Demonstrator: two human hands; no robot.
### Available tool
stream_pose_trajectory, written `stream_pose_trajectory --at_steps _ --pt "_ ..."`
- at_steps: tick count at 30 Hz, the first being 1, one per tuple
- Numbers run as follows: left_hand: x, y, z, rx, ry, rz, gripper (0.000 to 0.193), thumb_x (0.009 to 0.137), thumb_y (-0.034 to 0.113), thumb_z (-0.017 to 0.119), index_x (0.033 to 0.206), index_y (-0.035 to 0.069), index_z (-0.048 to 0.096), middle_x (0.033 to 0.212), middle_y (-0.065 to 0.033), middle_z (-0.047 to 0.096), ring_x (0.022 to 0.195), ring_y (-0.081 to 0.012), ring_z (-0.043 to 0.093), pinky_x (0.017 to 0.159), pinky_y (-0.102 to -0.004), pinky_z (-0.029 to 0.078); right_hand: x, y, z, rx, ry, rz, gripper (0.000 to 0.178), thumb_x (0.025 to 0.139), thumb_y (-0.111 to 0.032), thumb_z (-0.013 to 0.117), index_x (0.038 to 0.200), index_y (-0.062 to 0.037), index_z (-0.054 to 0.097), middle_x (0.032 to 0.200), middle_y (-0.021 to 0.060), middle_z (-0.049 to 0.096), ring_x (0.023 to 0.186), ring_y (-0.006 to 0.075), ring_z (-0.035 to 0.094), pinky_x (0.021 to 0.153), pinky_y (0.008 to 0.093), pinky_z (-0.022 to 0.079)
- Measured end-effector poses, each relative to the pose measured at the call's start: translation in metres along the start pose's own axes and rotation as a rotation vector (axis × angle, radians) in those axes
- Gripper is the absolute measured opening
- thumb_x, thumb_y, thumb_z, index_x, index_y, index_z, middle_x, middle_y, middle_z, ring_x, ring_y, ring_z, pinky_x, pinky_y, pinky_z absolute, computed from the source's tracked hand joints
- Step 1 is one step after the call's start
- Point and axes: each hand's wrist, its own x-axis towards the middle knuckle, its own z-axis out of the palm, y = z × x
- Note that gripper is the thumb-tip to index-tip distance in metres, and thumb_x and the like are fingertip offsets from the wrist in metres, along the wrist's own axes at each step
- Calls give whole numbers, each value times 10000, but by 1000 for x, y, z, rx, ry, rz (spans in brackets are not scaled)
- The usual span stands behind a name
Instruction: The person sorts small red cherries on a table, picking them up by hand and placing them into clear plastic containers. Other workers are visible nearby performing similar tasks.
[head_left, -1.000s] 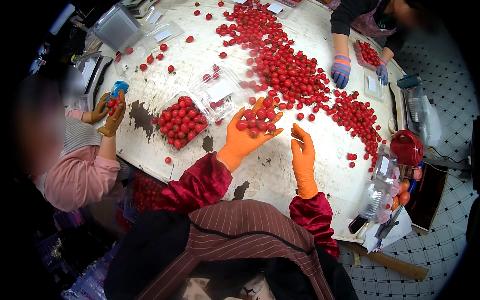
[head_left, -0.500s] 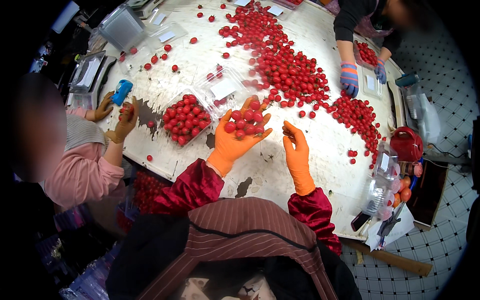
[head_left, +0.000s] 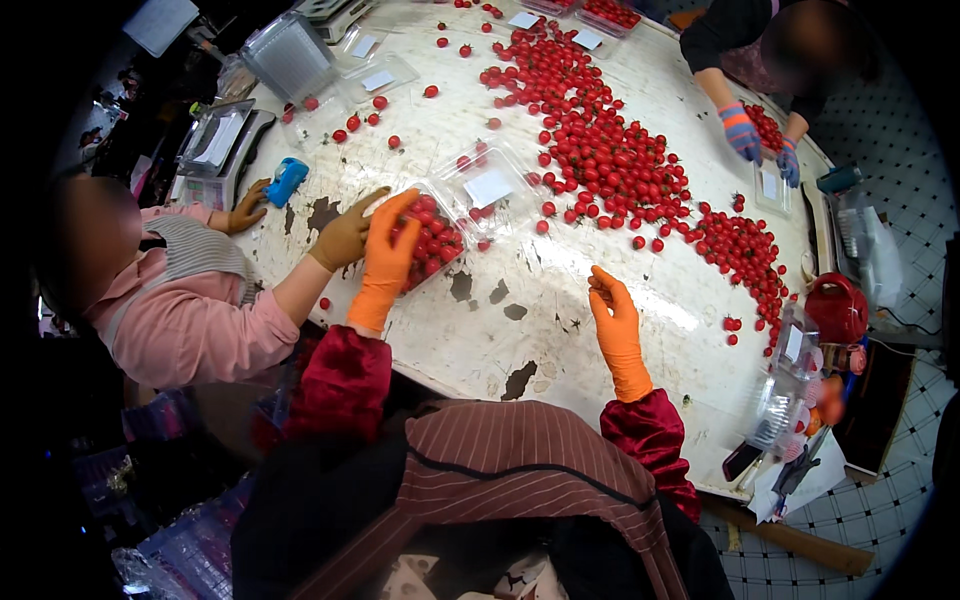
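Observation:
My left hand (head_left: 383,262), in an orange glove, reaches over the left side of a clear plastic box (head_left: 462,262) of cherry tomatoes (head_left: 436,238). Its fingers are stretched forward with the thumb apart, and no tomato shows in it; the palm side is partly hidden. Beside it, a co-worker's brown-gloved hand (head_left: 342,236) extends to the box's left edge, its fingertips partly behind my glove. The box's hinged lid (head_left: 510,208) lies open with a white label (head_left: 487,188). Above the table to the right hovers my right hand (head_left: 618,335), fingers curled in, nothing visible in them.
A long heap of loose cherry tomatoes (head_left: 610,150) runs across the table. At left are a blue tape dispenser (head_left: 287,180), a scale (head_left: 225,150) and stacked plastic boxes (head_left: 288,58). Another person in striped gloves (head_left: 740,132) works far right, beyond a red container (head_left: 836,308).
My left hand has moved left to the box; the several tomatoes on its palm no longer show there. The co-worker's hand has reached over to the box. My right hand stays curled. The view has shifted.

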Motion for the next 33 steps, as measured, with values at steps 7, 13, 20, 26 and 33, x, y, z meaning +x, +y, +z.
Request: stream_pose_trajectory --at_steps 7,13,20,26,33 --pt "-11 -32 16 831 -12 219 402 770 286 741 1164 217 692 1442 -114 456 1241 -359 414 1034 -479 331 -7 -3 6 -15 -52 9 409 931 -89 572 1339 -65 549 1166 99 637 1052 183 608 939 321 463" --pt "-6 -28 -16 259 2 61 286 797 138 756 1082 158 743 1375 -116 525 1211 -300 506 1016 -375 423 -15 3 1 -18 -33 37 416 931 -90 577 1345 -72 548 1159 95 641 1039 177 606 934 314 465" --pt "-18 3 -63 -570 237 -311 461 903 -39 603 1353 -19 509 1319 -121 577 1166 -208 588 905 -263 501 -14 6 6 -7 -71 59 420 933 -104 581 1351 -67 546 1158 82 644 1035 166 602 938 306 462" --pt "-45 18 -62 -915 99 -382 252 960 107 599 1184 -9 600 1081 -78 662 879 -152 643 734 -243 518 -14 10 12 -6 -113 53 431 935 -110 580 1361 -63 537 1163 82 641 1036 161 599 941 304 459" --pt "-129 41 -42 -359 -568 -686 98 813 73 730 878 15 685 855 -37 683 744 -115 618 663 -265 499 -20 15 16 38 -123 90 410 922 -93 591 1330 -59 561 1142 99 650 1028 180 615 931 313 469"
